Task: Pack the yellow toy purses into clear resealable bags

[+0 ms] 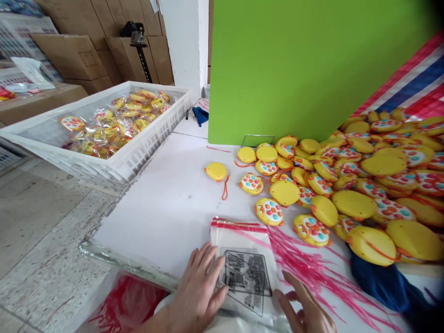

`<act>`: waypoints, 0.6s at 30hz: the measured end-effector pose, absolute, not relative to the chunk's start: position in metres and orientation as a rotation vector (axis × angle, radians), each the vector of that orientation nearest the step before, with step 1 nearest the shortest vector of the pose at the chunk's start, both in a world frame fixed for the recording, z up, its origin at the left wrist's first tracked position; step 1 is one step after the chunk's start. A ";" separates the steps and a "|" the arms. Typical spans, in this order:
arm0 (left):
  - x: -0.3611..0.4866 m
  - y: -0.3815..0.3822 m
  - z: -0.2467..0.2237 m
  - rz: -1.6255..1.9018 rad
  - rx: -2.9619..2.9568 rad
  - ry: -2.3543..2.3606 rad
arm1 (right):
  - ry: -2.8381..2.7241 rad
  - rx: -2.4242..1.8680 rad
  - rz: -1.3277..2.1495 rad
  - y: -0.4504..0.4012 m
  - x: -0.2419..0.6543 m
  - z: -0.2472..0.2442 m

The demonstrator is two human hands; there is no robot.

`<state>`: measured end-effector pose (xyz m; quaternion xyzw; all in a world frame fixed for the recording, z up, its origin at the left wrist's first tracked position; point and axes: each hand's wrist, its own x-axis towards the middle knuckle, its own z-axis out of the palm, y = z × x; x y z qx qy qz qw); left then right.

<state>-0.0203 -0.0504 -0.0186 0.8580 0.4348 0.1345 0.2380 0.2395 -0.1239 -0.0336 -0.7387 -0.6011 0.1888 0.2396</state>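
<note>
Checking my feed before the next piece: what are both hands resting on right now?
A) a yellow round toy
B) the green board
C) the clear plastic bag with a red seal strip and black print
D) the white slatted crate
C: the left hand and right hand both lie on the clear plastic bag, apart from the yellow round toys.

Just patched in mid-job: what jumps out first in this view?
A big heap of yellow toys spills across the table's right side, in front of a bright green board. At the near edge, the left hand and right hand rest on a clear printed bag. A white crate of bagged toys sits at left.
</note>
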 end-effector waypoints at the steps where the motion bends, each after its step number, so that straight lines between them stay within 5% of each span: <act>1: -0.014 -0.046 -0.015 0.371 2.352 1.191 | -1.656 -2.015 0.538 -0.125 0.240 -0.036; 10: 0.017 -0.038 -0.040 0.299 2.390 1.238 | -1.816 -2.024 0.272 -0.128 0.220 -0.034; 18: 0.047 -0.023 -0.016 0.293 2.486 1.144 | -1.999 -2.043 0.170 0.004 0.273 -0.013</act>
